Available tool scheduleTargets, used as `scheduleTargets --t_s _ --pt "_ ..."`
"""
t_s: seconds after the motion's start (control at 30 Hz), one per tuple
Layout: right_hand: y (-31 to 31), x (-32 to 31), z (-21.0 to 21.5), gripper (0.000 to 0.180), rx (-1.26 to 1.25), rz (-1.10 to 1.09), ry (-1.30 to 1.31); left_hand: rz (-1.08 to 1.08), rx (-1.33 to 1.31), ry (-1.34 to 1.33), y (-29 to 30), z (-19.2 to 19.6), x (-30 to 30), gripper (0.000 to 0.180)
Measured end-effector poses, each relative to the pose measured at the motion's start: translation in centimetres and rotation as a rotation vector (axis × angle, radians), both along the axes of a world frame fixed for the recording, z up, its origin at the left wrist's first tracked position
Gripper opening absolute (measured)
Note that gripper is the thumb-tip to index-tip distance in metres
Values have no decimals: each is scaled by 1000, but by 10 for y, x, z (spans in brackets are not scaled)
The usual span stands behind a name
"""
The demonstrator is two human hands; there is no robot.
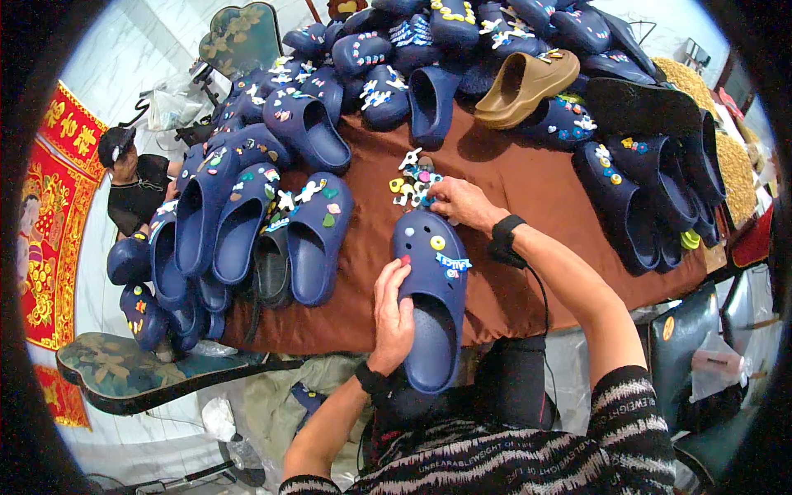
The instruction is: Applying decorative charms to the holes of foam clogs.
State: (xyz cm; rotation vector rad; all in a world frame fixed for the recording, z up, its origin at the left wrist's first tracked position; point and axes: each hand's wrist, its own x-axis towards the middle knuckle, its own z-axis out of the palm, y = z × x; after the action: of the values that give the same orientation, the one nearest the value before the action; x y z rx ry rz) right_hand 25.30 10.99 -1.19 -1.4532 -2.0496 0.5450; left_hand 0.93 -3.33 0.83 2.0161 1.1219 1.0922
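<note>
A navy clog (441, 301) lies in front of me at the table's near edge, its toe pointing away and its heel overhanging. My left hand (391, 320) grips it along the left side, fingertips on the upper beside a small red charm (405, 260). Also on the upper are a yellow round charm (437, 242) and a light blue and white charm (453, 264). Just beyond the toe is a small pile of colourful charms (408, 188). At that pile's right side, my right hand (464, 204) has its fingers pinched together; what is between them is hidden.
Decorated navy clogs (318, 239) crowd the left of the brown cloth (528, 272), with more heaped at the back and right. One tan clog (528, 87) lies at the back right. A person (136, 186) is at the far left. A chair (140, 371) stands at lower left.
</note>
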Motion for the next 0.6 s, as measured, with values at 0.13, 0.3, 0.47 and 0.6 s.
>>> scheduleTargets --t_s 0.13,0.3,0.47,0.6 --pt "7 -9 -5 29 69 -54 -70 4 -1 -6 2 -2 1 55" --pt "17 -7 -12 23 -42 -135 33 3 -2 -16 1 -3 2 55" --pt "7 5 5 15 -428 -62 660 13 7 -16 1 -5 -2 56" --pt "-8 10 26 16 -635 174 710 1 27 -6 3 -5 -3 57"
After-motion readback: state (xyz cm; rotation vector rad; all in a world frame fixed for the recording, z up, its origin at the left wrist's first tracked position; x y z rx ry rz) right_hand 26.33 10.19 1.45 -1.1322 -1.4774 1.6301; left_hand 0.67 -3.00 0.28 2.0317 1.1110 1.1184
